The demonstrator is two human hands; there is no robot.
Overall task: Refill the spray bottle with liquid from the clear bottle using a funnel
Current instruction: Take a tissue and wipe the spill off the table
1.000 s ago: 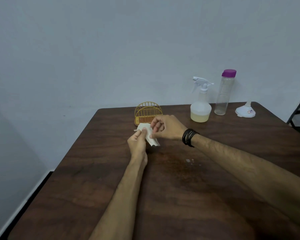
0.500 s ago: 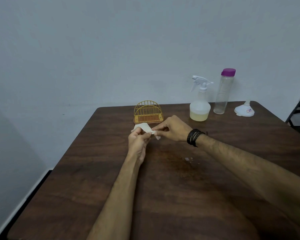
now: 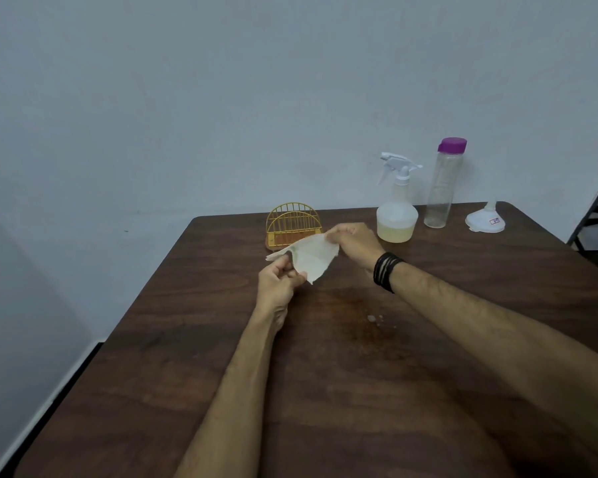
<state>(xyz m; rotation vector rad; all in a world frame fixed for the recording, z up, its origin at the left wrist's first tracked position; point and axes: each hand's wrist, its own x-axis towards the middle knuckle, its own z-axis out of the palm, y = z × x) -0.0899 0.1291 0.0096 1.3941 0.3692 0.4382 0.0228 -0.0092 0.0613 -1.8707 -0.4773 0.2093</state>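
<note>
Since a moment ago the napkin point(image 3: 313, 258) has been pulled open: the left hand point(image 3: 279, 281) pinches its near corner and the right hand point(image 3: 354, 243) grips the far edge, hands now drawn apart above the table point(image 3: 187, 339). Likely this readies it to wipe the small wet spots point(image 3: 375, 319). The spray bottle point(image 3: 397, 208), clear bottle point(image 3: 442, 188) and funnel point(image 3: 484, 220) stand at the table's far right edge, both bottles capped. Whether the clear bottle holds any liquid is hard to tell.

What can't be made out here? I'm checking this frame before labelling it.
All in the head view:
- Funnel sticker: too small to read.
- Clear bottle: liquid level unclear through its transparent wall.
- Right hand fingertips: hidden behind the napkin.
- Wire holder base: partly covered by the napkin.
</note>
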